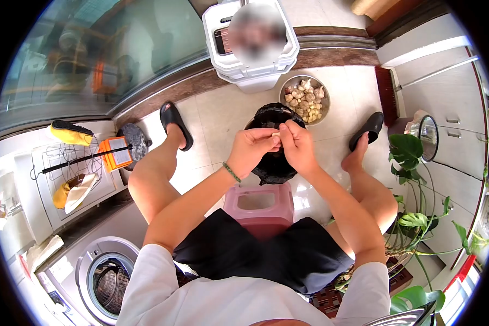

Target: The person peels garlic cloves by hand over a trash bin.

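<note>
My left hand point(254, 148), with a green beaded bracelet point(232, 172) at its wrist, is closed in a pinch on a small pale garlic clove point(276, 134). My right hand point(299, 148) meets it fingertip to fingertip, also pinching at the clove; the fingers partly hide it. Directly beneath both hands is a bin lined with a black plastic bag point(276, 169). Just beyond it on the floor, a metal bowl point(326, 111) holds whole garlic bulbs point(308, 93) and several loose cloves point(312, 113).
A pink plastic stool point(259, 190) stands between my knees. A white lidded container point(250, 73) is at the far side. Leafy plants point(406, 149) and cabinets point(455, 149) line the right; a washing machine point(87, 271) and a wire rack point(70, 157) are at left.
</note>
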